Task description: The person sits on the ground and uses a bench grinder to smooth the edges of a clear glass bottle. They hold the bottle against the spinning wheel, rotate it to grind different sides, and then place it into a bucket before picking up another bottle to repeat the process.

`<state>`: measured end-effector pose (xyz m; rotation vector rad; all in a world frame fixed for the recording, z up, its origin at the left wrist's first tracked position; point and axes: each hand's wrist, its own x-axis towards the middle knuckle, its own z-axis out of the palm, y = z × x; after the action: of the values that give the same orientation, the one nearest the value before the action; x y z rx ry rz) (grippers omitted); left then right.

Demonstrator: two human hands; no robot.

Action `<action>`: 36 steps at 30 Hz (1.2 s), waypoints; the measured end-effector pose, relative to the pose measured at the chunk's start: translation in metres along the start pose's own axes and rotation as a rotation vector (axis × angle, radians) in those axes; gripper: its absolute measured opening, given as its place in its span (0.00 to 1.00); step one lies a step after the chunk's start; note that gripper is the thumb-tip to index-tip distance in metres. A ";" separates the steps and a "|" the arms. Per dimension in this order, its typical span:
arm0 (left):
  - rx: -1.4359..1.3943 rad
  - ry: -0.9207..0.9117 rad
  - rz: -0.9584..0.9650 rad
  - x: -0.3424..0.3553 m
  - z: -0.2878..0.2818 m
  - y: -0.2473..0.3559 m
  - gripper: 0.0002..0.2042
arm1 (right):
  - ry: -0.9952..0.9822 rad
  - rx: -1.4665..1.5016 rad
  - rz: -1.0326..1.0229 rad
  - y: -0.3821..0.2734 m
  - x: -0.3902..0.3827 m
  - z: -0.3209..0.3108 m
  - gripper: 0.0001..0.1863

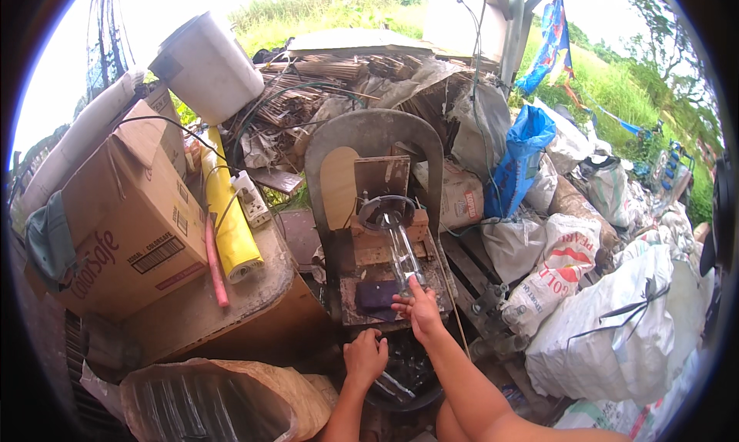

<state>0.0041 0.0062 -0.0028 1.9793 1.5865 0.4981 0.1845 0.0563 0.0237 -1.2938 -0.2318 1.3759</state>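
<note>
My right hand [422, 311] grips the lower end of a clear glass bottle or cylinder [402, 250], tilted with its upper part in a round metal-rimmed opening [373, 207] on a wooden rig [419, 226]. The rig stands on a grey chair [323, 157]. My left hand [366, 357] has curled fingers at the front of the rig, below a dark purple block [376, 296]; anything inside them is hidden. Beneath my hands is a dark tub [408, 396] with glassy pieces.
A cardboard box [131, 211], yellow roll [235, 234] and power strip [250, 196] sit left. A white bucket [208, 65] is behind. A paper sack [308, 407] with glass is front left. White sacks [593, 334] and a blue bag [519, 157] crowd the right; bundled sticks [331, 69] lie behind.
</note>
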 end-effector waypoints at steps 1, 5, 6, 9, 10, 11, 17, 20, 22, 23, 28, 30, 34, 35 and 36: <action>0.001 0.000 0.001 0.000 0.000 0.000 0.13 | -0.030 0.039 0.013 0.000 0.000 0.000 0.43; 0.004 -0.002 0.002 0.000 0.001 -0.001 0.13 | -0.177 0.237 0.111 0.002 0.000 -0.002 0.43; 0.011 -0.003 -0.001 0.000 0.001 -0.001 0.13 | -0.201 0.301 0.175 0.002 0.000 -0.003 0.43; 0.012 -0.001 0.000 0.000 0.001 -0.001 0.13 | -0.125 0.120 0.166 0.001 0.000 -0.003 0.42; 0.004 0.000 0.003 0.000 0.001 -0.001 0.13 | -0.085 0.052 0.037 0.003 -0.001 0.000 0.42; 0.002 -0.001 0.002 0.000 0.001 -0.001 0.13 | 0.027 -0.043 -0.095 0.008 -0.003 0.007 0.43; 0.000 -0.006 -0.002 0.001 0.000 -0.001 0.13 | 0.104 -0.208 -0.353 0.013 -0.006 0.018 0.43; 0.001 -0.002 0.002 0.000 0.001 -0.001 0.13 | 0.040 -0.015 -0.144 0.004 -0.006 0.009 0.44; 0.002 -0.001 0.004 0.000 0.001 -0.001 0.13 | 0.007 0.072 -0.037 0.001 -0.005 0.008 0.45; 0.001 -0.003 0.003 0.000 0.001 -0.001 0.13 | 0.003 0.085 -0.033 0.001 -0.005 0.008 0.46; 0.008 -0.012 -0.003 -0.001 0.001 0.000 0.13 | -0.073 0.188 0.019 0.004 -0.005 0.006 0.44; 0.012 -0.010 -0.005 -0.001 0.001 0.000 0.13 | -0.165 0.335 0.089 0.003 -0.004 0.000 0.44; 0.001 0.002 0.009 -0.001 0.002 -0.001 0.13 | -0.053 0.037 0.015 0.007 0.002 0.001 0.41; -0.001 0.001 0.008 -0.001 0.002 -0.001 0.13 | 0.027 -0.038 -0.057 0.011 0.003 0.004 0.41; 0.001 -0.002 0.002 0.000 0.002 -0.002 0.13 | 0.113 -0.108 -0.111 0.015 0.004 0.008 0.42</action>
<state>0.0041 0.0056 -0.0056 1.9813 1.5842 0.4958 0.1709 0.0591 0.0130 -1.4225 -0.2991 1.2055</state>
